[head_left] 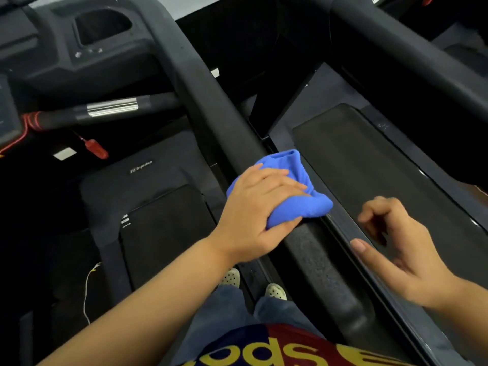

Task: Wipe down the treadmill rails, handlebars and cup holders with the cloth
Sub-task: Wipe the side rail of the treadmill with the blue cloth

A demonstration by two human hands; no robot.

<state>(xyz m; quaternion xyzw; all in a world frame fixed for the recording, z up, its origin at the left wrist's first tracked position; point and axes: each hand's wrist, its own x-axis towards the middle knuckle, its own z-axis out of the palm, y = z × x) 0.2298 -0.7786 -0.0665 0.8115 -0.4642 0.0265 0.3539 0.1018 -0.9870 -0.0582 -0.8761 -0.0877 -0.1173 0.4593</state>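
Note:
A blue cloth [295, 186] is bunched on the black side handrail [211, 101] that runs diagonally from upper left to lower right. My left hand [253, 207] presses down on the cloth and grips it around the rail. My right hand [396, 249] hovers to the right of the rail, over the neighbouring treadmill's belt, fingers loosely curled and holding nothing. A cup holder [103, 25] is recessed in the console at the top left. A front handlebar [111, 108] with a silver sensor strip crosses below the console.
A red safety clip [96, 149] dangles on a cord under the console. The treadmill belt [163, 233] lies below on the left. A second treadmill's belt [369, 159] and its thick rail [412, 62] are on the right. My feet [253, 283] stand between the machines.

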